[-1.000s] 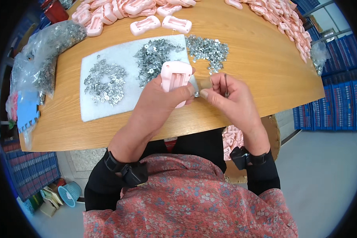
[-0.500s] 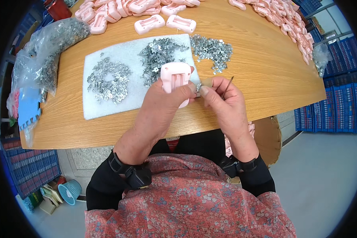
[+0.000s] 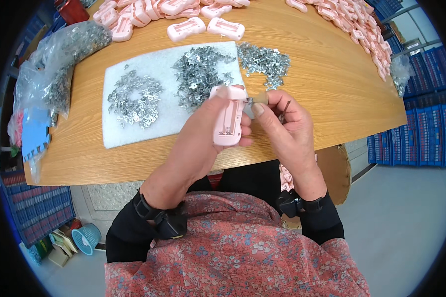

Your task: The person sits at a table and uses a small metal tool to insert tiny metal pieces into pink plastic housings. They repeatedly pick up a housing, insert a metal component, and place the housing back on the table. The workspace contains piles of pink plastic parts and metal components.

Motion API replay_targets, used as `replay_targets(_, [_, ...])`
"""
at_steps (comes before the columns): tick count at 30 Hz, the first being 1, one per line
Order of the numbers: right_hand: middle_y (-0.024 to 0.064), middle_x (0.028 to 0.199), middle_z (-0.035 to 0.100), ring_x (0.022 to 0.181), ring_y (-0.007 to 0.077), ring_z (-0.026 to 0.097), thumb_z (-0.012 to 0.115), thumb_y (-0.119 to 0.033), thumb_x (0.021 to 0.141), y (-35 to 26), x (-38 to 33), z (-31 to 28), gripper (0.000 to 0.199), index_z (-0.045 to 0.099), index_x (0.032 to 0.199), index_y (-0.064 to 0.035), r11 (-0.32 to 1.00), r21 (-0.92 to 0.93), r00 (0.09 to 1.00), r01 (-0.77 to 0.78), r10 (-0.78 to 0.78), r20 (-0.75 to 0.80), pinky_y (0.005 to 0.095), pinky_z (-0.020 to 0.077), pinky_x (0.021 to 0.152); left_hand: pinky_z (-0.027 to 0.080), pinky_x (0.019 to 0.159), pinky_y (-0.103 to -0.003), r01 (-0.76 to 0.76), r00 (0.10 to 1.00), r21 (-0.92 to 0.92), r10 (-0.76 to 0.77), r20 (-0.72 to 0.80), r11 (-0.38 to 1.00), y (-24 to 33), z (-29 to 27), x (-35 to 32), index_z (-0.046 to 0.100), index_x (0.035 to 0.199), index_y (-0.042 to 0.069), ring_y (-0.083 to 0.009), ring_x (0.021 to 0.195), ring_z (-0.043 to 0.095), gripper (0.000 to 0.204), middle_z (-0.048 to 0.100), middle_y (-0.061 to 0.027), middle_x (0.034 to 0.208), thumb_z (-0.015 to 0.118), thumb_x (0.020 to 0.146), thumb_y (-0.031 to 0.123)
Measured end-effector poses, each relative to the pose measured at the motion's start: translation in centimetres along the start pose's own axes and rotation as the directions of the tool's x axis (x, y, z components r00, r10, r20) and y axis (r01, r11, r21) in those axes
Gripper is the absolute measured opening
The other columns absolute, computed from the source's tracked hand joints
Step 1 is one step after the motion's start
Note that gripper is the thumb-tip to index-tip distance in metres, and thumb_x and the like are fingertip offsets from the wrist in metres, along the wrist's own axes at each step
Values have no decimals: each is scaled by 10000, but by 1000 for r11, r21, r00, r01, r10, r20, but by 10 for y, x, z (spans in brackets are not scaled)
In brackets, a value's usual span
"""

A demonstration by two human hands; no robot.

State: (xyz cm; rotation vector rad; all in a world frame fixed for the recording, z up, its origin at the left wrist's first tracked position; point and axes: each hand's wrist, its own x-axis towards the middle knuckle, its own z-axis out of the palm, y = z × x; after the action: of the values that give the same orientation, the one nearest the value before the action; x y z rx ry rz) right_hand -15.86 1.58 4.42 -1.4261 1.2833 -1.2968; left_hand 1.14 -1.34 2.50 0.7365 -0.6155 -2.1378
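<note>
My left hand [image 3: 197,127] is closed around a pale pink plastic housing [image 3: 229,118], its long battery recess turned up. Small metal contacts [image 3: 226,130] show at the recess's near end. Just off the housing's far right side, my right hand [image 3: 288,126] pinches a small metal spring contact [image 3: 250,101] between thumb and index finger. A pale yellowish cover [image 3: 260,98] wraps the index fingertip. A thin dark tool [image 3: 284,110] also sits in the right hand's fingers; its kind is unclear.
Piles of flat metal contacts [image 3: 136,101] lie on a white foam sheet [image 3: 166,62], with another pile [image 3: 267,63] on the wooden table [image 3: 342,106]. Pink housings [image 3: 186,28] are heaped along the far side. A clear bag of metal parts [image 3: 67,64] stands at left.
My left hand has turned the pink housing and brought it slightly nearer, so its recess shows fully. My right hand has shifted slightly right, still pinching the spring contact.
</note>
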Motion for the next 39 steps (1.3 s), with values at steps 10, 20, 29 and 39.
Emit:
replay_targets(10, [88, 784, 628, 733, 292, 627, 751, -67, 754, -3, 13, 3, 161, 681, 897, -44, 671, -636, 918, 380, -356, 172, 382, 510, 620, 620, 765, -423, 88, 996, 23, -87, -12, 996, -5, -1, 0, 501, 1353, 57, -231, 889, 704, 564, 681, -122, 1053, 227, 1084, 470])
replay_targets(20, [92, 759, 598, 663, 240, 623, 739, -86, 825, -6, 2, 4, 188, 678, 996, -37, 715, -644, 953, 273, -294, 77, 337, 498, 604, 613, 764, -418, 126, 992, 17, -126, 5, 992, 1, 2, -1, 472, 1392, 64, -244, 904, 695, 539, 669, -138, 1059, 247, 1088, 447])
replay_targets(29, [-16, 893, 640, 721, 41, 549, 642, -170, 983, -3, 9, -13, 229, 562, 1143, -27, 902, 194, 912, -387, 343, 225, 204, 461, 641, 560, 748, -304, -59, 998, 324, 48, 40, 944, -6, 3, -2, 463, 1405, 53, -149, 840, 657, 455, 664, -77, 997, 349, 1086, 356])
replay_targets(39, [-36, 826, 593, 719, 17, 514, 631, -135, 981, -2, 1, -14, 206, 594, 1131, 2, 951, 23, 935, -307, 297, 191, 195, 435, 649, 527, 781, -298, -226, 972, 918, 133, 192, 327, 16, 1, -7, 528, 1325, -10, -104, 884, 639, 362, 671, -54, 1055, 467, 988, 109])
